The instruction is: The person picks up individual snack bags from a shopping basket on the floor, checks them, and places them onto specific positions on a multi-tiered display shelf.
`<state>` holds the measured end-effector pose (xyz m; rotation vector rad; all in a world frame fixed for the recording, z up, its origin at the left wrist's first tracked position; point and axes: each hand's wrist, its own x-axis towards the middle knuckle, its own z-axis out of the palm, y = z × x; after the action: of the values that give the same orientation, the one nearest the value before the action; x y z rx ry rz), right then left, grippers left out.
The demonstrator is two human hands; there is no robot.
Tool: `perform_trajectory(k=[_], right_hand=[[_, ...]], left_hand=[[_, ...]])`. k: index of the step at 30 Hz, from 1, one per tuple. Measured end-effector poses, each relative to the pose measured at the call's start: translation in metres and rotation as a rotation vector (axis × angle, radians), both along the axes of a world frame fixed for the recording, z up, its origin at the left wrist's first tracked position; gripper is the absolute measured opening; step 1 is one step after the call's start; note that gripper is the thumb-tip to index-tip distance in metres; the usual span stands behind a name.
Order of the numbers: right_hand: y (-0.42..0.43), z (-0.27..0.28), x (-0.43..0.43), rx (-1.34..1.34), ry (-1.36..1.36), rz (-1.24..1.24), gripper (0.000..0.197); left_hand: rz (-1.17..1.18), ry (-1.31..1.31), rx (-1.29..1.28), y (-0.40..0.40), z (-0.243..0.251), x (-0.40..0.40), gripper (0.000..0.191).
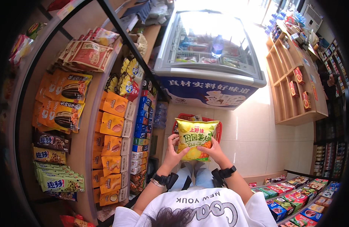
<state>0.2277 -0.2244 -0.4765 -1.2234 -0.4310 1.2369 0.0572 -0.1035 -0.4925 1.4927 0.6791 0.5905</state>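
Observation:
A yellow and green bag of potato chips (194, 139) is held upright between my two hands, in front of my body. My left hand (175, 149) grips its left edge, thumb on the front face. My right hand (213, 149) holds the right edge in the same way, thumb also on the front. Behind and partly under the bag, a red plastic shopping basket (219, 131) shows its rim; a packaged item is partly visible inside, and the rest of its contents are hidden by the bag.
Snack shelves with orange snack pouches (113, 124) rise at the left. A glass-topped chest freezer (205, 85) stands ahead. A wooden counter (299, 113) is at the right, and shelves of boxed snacks (298, 198) at the lower right.

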Motion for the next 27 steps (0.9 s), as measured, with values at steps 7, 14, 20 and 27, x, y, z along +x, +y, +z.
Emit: perform_trajectory(k=[7,14,20,27], right_hand=[[0.006,0.063,-0.033,0.165,-0.149,0.133,0.072],[0.032,0.065,-0.071,0.204,-0.567,-0.231,0.080],[0.025,0.096,-0.104,0.416,-1.140,-0.075,0.066],[0.044,0.097,-0.111,0.330,-0.926,-0.130,0.058]], left_hand=[[0.069,-0.125,0.170,0.006,0.043,-0.042,0.076],[0.259,0.083,0.606,-0.026,0.102,-0.039,0.075],[0.366,-0.257,0.249,-0.006,0.094,-0.061,0.094],[0.310,-0.416,-0.329,0.018,0.091,-0.118,0.060]])
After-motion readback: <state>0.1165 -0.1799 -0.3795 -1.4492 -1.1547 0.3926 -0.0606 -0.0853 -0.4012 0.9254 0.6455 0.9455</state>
